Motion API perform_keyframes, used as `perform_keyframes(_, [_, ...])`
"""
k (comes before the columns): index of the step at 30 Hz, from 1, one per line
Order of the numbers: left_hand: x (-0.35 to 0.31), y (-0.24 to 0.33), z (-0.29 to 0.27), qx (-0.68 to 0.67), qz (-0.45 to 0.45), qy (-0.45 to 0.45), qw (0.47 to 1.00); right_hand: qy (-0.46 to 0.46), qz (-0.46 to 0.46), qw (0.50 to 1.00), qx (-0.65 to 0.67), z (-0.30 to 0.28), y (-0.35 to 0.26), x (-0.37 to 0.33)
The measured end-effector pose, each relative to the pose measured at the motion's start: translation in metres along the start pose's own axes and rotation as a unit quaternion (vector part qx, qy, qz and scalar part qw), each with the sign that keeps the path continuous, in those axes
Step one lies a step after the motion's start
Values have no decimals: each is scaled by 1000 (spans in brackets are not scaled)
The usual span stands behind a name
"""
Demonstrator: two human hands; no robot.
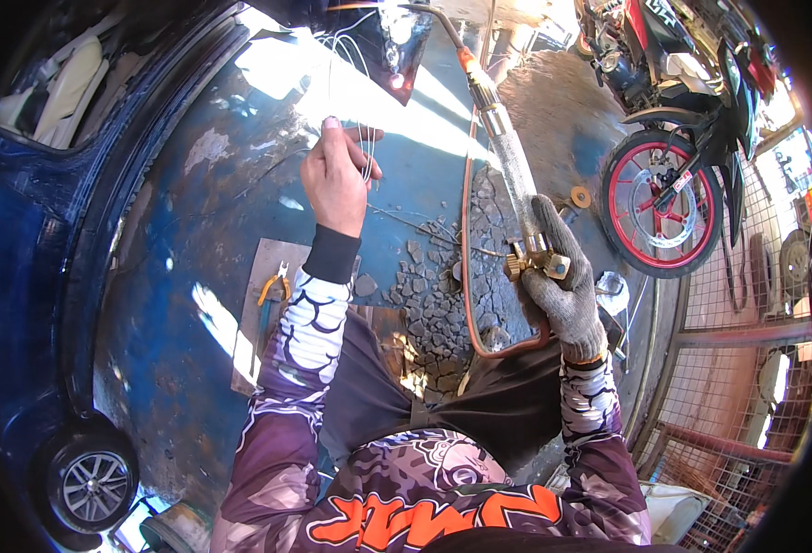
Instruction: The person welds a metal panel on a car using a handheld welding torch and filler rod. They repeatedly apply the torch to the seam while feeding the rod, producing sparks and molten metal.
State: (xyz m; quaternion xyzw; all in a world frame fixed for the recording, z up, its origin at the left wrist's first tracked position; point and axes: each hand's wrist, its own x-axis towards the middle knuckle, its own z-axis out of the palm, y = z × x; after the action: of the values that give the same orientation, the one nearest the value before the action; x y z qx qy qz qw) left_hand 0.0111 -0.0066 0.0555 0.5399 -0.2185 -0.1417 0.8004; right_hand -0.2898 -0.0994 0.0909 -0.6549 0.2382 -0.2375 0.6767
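Your torch point(517, 170) slants up and away from the right side of the pile of broken gray bits point(429, 286), and its bent tip point(438, 20) curves left, far past the pile. The torch's back end sits in your right hand point(567, 295), right of the pile, with the gray glove's fingers wrapped round it by the brass knobs point(517, 263); some fingertips are hidden. Your thin wire point(365, 83) loops up from your left hand point(337, 184), which is bare and sits past the pile, to its left. Those fingers are bent and pinch the wire, with the thumb pointing up. Both your arms reach forward, one on each side of the pile, the left hand farther out. Straight past the pile is a dark metal piece point(411, 60) with a bright spot point(397, 81). A brownish hose point(467, 230) runs by the pile's right side. Left of the pile lie yellow-handled pliers point(273, 288); a red motorbike wheel point(662, 203) stands to its right.
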Motion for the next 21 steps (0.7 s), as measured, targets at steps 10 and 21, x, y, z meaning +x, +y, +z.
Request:
perform_keyframes(10, [0,-15,8,-24,-7,24,999,-13,50,999,-2,9,-6,6])
perform_keyframes(21, [7,-17,9,-6,-18,8,1000,11,40,999,-6,20,-8,17])
